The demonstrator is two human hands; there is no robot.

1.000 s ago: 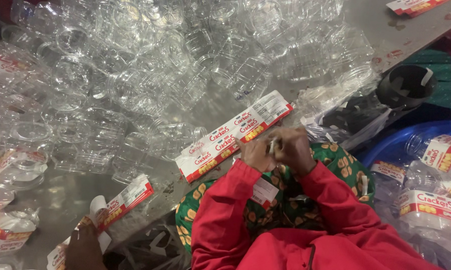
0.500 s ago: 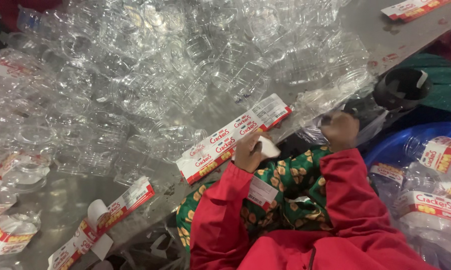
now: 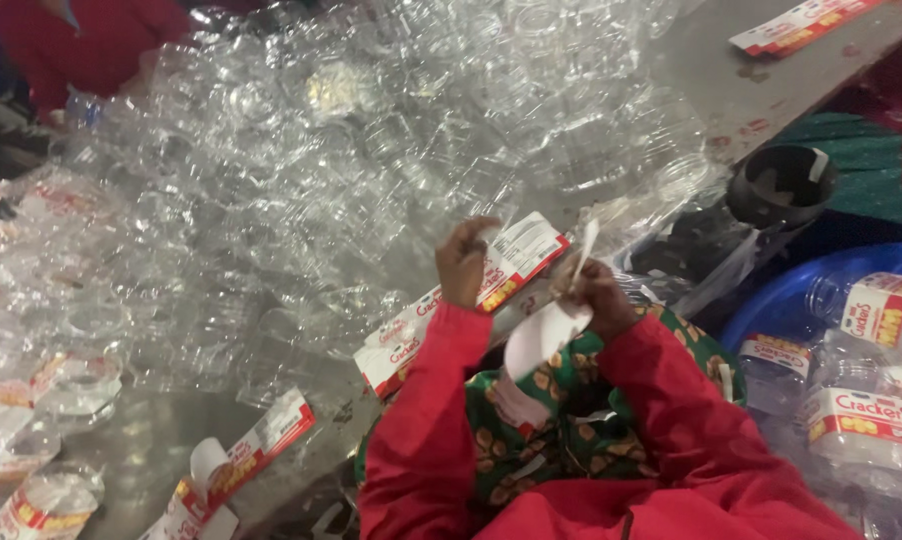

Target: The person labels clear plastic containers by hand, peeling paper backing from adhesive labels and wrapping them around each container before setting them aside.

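Grey metal table (image 3: 771,95) heaped with clear plastic jars (image 3: 371,160). At the near edge, left hand (image 3: 465,262) pinching a red-and-white printed label strip (image 3: 471,300); right hand (image 3: 596,295) beside that strip, clamped on white peeled backing paper (image 3: 546,335), separating sticker from liner.

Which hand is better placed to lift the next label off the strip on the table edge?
Left, probably. The left hand rests right on the label strip, while the right hand is busy holding a white backing paper above the lap.
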